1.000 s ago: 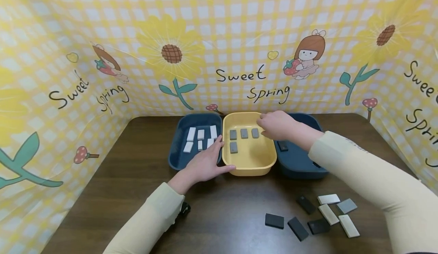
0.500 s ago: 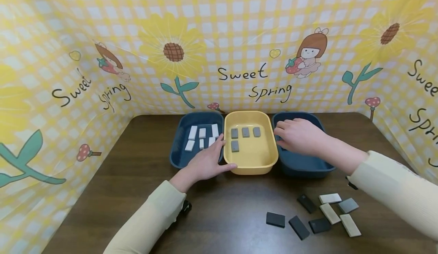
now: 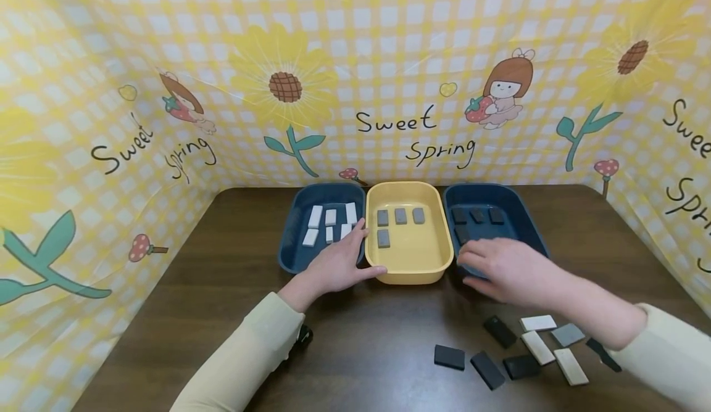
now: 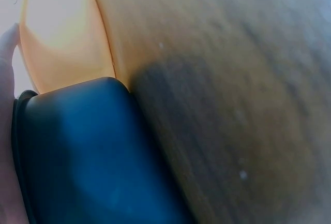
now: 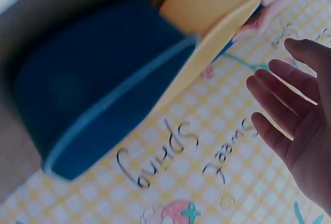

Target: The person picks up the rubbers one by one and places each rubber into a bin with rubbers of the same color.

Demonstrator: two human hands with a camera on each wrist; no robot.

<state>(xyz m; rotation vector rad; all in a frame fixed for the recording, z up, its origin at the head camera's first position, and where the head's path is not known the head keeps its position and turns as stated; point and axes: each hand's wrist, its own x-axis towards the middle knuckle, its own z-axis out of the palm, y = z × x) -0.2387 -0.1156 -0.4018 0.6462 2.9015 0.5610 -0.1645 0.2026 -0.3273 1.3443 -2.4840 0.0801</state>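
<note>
My left hand (image 3: 333,267) rests where the left blue bin (image 3: 289,255) meets the yellow bin (image 3: 424,245). Its fingers lie along the adjoining rims, and its thumb reaches the yellow bin's front edge. My right hand (image 3: 511,270) hovers over the front of the right blue bin (image 3: 519,199). The right wrist view shows this hand with spread, slightly bent fingers (image 5: 276,105) and nothing in its palm. Behind it in that bin lie several small black blocks (image 3: 497,216). The yellow bin has several grey blocks (image 3: 400,216), and the left bin several white ones (image 3: 315,216).
Loose black blocks (image 3: 449,357), white blocks (image 3: 570,366) and a grey block (image 3: 568,335) lie on the brown table (image 3: 361,350) at front right, one partly under the right forearm. A checked yellow cloth (image 3: 389,85) hangs behind the bins.
My right hand has moved from the back of the yellow bin across the right blue bin to its front edge, uncovering the black blocks there. My left hand has stayed in place.
</note>
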